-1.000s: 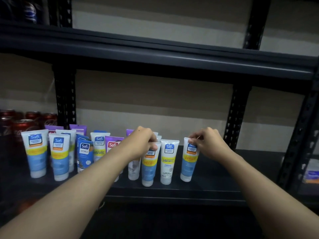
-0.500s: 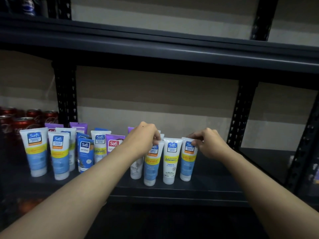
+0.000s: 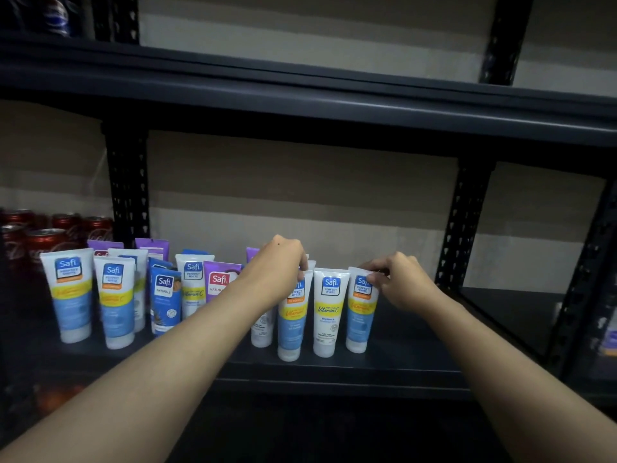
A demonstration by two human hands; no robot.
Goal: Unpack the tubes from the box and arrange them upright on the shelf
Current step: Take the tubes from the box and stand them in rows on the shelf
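Observation:
Several Safi tubes stand cap-down on the dark shelf [image 3: 334,370]. My left hand [image 3: 278,267] pinches the top of a blue-and-yellow tube [image 3: 292,320] in the front row. My right hand [image 3: 399,282] pinches the top edge of the rightmost tube [image 3: 359,320]. Between those two stands a white Vitamin C tube [image 3: 329,312], untouched. More tubes, white, blue and purple, stand in a group to the left [image 3: 113,305]. My left forearm hides part of the purple tube [image 3: 218,282] and a white one behind. No box is in view.
Red soda cans [image 3: 43,238] stand at the shelf's far left behind a black perforated upright [image 3: 128,182]. Another upright [image 3: 462,225] rises right of my right hand. The upper shelf [image 3: 300,95] hangs overhead. The shelf to the right of the tubes is bare.
Both hands keep their hold on the tube tops. The rightmost tube has been drawn a little closer to the white Vitamin C tube. The view has shifted slightly.

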